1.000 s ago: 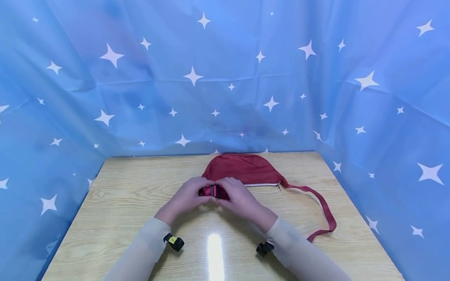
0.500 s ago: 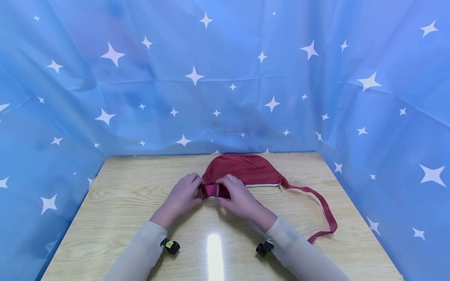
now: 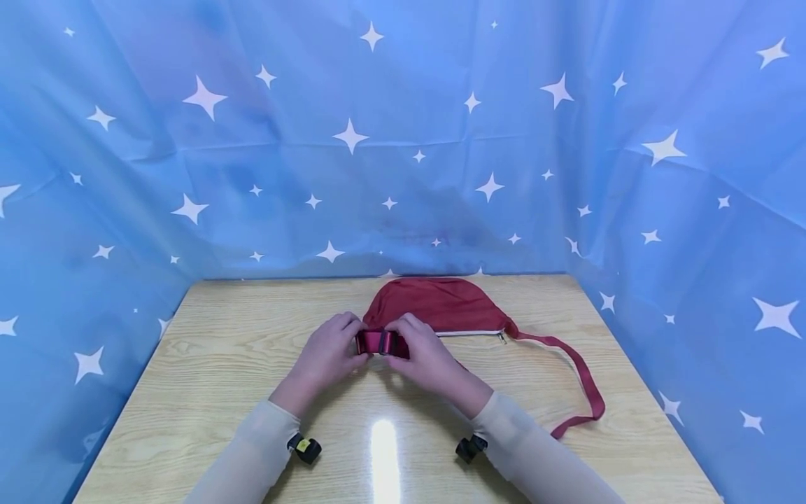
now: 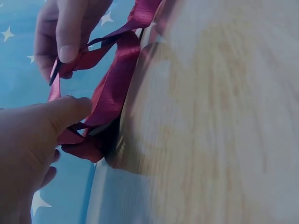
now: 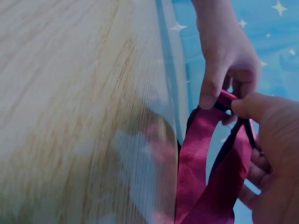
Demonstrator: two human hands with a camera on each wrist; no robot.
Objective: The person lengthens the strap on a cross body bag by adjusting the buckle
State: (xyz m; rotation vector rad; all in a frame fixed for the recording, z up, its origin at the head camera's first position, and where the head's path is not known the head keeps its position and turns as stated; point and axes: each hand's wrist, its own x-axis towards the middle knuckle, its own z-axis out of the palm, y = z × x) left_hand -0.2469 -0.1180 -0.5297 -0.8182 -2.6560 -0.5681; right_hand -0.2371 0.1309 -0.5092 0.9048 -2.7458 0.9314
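Observation:
A dark red waist bag [image 3: 434,304] lies at the back of the table, its pale zipper edge facing me. In front of its left end, my left hand [image 3: 327,355] pinches the bag's strap [image 3: 373,341] between thumb and fingers. My right hand [image 3: 431,357] pinches the same strap just right of it, at a dark slider buckle [image 3: 383,342]. A short stretch of webbing spans the gap between the hands. In the right wrist view the webbing [image 5: 198,154] hangs in a loop below both hands. Fingers hide part of the buckle.
The strap's other length [image 3: 585,381] curves from the bag's right end towards me and passes behind the right sleeve [image 3: 535,448]. A blue curtain with white stars [image 3: 403,140] surrounds the wooden table [image 3: 239,336] at the back and sides.
The left hand has shifted left, away from the right hand, baring more strap between them. Both hands keep their pinch, and the bag lies where it was.

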